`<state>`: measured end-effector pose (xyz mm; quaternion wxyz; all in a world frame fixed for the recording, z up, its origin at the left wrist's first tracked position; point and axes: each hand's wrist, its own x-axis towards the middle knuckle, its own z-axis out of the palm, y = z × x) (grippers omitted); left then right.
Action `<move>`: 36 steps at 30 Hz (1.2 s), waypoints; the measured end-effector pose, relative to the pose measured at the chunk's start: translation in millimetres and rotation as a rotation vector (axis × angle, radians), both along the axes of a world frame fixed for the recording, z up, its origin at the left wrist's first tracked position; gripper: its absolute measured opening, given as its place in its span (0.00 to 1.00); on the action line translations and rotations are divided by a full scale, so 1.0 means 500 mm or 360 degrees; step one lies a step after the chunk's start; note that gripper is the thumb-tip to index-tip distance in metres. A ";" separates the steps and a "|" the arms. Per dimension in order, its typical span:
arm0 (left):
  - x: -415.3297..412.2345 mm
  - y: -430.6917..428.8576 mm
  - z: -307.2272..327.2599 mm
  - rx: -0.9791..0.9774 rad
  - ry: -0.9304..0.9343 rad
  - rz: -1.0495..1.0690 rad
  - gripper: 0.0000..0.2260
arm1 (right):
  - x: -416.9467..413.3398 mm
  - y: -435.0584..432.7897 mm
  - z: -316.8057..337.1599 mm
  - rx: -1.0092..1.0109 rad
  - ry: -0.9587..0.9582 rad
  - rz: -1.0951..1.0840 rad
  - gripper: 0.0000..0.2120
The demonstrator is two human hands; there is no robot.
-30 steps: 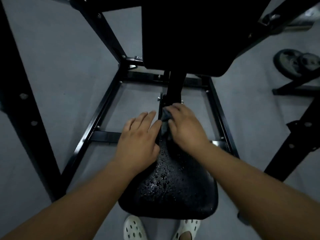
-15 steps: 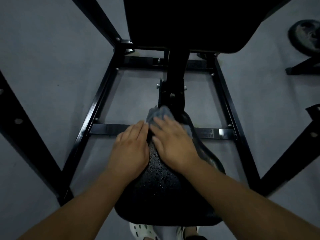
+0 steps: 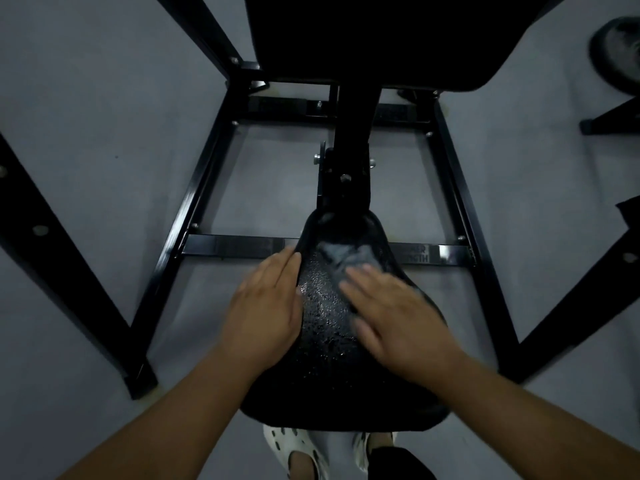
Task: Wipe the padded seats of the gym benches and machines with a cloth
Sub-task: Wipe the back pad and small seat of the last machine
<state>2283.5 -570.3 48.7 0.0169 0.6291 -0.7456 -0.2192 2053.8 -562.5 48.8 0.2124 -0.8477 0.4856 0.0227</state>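
Both my forearms reach forward and down from the bottom corners of the view, wrists nearly straight. My left grip [image 3: 266,306] lies flat, fingers straight and pressed together, palm down on the left edge of the padded seat [image 3: 322,341], fingertips pointing away from me. My right grip [image 3: 398,323] is also flat and palm down on the right half of the seat. It is blurred, but the fingers look straight and a little spread, pressing on the cloth [image 3: 341,256] rather than pinching it.

There is one cloth, grey and crumpled, lying on the narrow far part of the seat and showing just beyond my right fingertips. The one seat is black, and its bare middle strip between my two grips is beaded with shiny droplets. One black back pad [image 3: 381,36] fills the top of the view. The black steel frame [image 3: 194,209] stands on the grey floor [image 3: 104,116], with two crossbars, one near and one far. Two white clogs [image 3: 294,445] show below the near edge of the seat, the right one partly hidden. One dark weight plate [image 3: 616,53] lies at the top right edge.
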 end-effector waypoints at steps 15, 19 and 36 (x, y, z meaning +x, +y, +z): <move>0.108 0.107 0.017 0.0159 0.0006 0.0110 0.34 | 0.197 0.003 0.001 -0.0028 -0.0043 -0.0451 0.28; 0.137 0.139 0.017 0.0179 0.0027 0.0069 0.36 | 0.263 0.099 0.012 -0.0009 -0.0166 -0.0122 0.28; 0.191 0.204 0.035 0.0222 -0.0075 -0.0026 0.32 | 0.171 0.200 0.035 -0.0125 0.0067 -0.0270 0.28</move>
